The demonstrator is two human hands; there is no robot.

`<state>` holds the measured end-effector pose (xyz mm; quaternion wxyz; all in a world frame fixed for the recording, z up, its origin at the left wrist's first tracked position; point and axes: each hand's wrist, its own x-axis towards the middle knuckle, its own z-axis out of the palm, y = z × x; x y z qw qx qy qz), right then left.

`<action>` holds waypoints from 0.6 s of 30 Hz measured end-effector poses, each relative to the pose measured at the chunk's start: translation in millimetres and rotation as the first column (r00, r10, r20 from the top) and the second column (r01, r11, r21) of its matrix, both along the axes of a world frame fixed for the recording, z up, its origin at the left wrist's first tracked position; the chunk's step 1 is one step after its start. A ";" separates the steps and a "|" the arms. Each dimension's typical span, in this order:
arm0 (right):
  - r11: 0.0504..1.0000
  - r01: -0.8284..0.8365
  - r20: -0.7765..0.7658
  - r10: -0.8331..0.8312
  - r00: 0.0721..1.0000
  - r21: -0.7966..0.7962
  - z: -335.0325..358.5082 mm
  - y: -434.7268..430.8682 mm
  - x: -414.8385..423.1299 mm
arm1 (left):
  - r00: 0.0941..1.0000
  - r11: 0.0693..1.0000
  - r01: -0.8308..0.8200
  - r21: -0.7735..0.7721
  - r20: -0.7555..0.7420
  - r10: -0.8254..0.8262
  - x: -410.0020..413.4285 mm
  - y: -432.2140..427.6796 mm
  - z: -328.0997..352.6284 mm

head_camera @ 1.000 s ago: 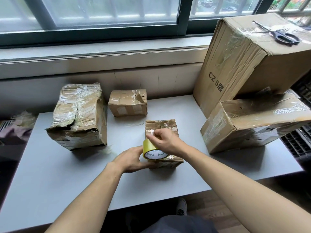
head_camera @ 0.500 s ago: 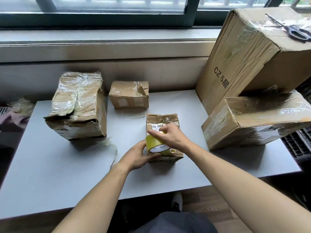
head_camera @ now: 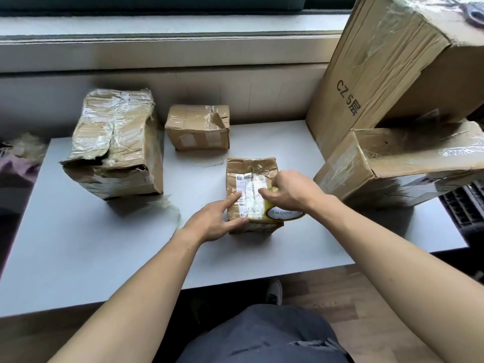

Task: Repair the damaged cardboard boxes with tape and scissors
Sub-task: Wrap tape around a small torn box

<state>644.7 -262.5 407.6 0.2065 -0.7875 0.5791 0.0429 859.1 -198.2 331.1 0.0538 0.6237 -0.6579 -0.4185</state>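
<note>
A single head-worn wide-angle view looks forward and steeply down from just above the near edge of the white table [head_camera: 78, 258], close over both forearms, facing the window sill [head_camera: 157, 24] beyond the table's far edge.

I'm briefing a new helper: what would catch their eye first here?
Two hands at the table's middle: the left hand steadies a small labelled box while the right hand grips a yellow tape roll against it. A crushed box sits left; big cartons stack right.
</note>
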 end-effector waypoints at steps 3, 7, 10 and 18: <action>0.998 0.020 0.027 -0.019 0.999 -0.057 -2.8 5.4 -0.6 | 0.970 0.989 0.148 -0.026 0.201 -0.140 -1.1 -5.0 1.0; 0.997 0.043 0.051 -0.040 0.998 -0.070 -0.5 4.0 -2.3 | 0.994 0.999 0.000 -0.053 0.113 0.006 -15.4 -15.9 0.7; 0.994 0.062 0.081 -0.054 0.995 -0.092 -3.9 5.4 -5.6 | 0.991 0.989 -0.035 -0.143 0.126 0.053 -27.8 -18.2 -3.1; 0.904 0.379 0.641 -0.413 0.647 0.199 -27.5 20.0 -23.2 | 0.963 0.930 -0.266 -0.254 -0.033 0.267 -38.2 -4.6 -12.8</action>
